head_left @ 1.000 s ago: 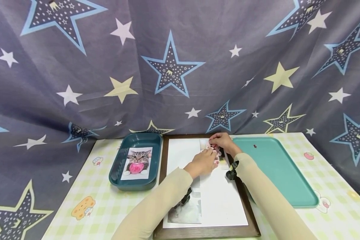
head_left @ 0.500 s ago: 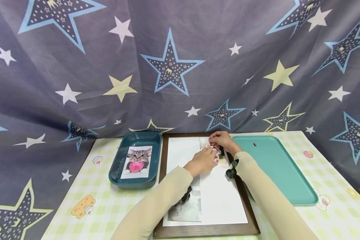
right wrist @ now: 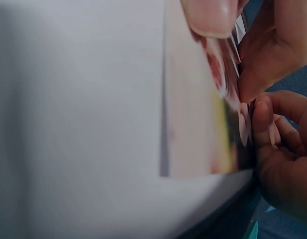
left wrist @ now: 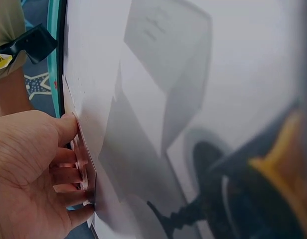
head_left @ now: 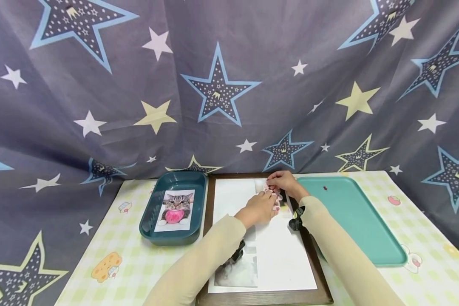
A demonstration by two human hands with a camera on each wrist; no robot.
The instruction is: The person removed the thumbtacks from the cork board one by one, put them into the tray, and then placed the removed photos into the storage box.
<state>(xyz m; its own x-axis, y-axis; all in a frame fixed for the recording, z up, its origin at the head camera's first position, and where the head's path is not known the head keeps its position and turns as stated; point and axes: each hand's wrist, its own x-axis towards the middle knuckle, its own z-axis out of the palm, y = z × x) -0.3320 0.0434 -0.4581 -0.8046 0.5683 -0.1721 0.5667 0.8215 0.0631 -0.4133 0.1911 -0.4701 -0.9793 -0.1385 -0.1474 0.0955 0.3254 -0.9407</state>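
Paper strip (head_left: 287, 205) near the frame's (head_left: 208, 221) far right corner was pinched by both hands; aligning edges squarely seemed best.

Framed board (head_left: 208, 238) lies between dish (head_left: 150, 212) holding a cat photo (head_left: 174, 210) on its left and tray (head_left: 363, 229), seemingly bearing a pin (head_left: 324, 187), right

A staged craft corner, likely set up at home for recording. A grey curtain (head_left: 229, 85) printed with blue, yellow and white stars is hanging across the whole background, hiding the room. A counter (head_left: 111, 255) is sitting in front of it, wearing a pale green checked cloth with cartoon food stickers. A dark wooden picture frame (head_left: 208, 221), a teal tray (head_left: 359, 221) and a dark green dish (head_left: 153, 208) are lying on it.
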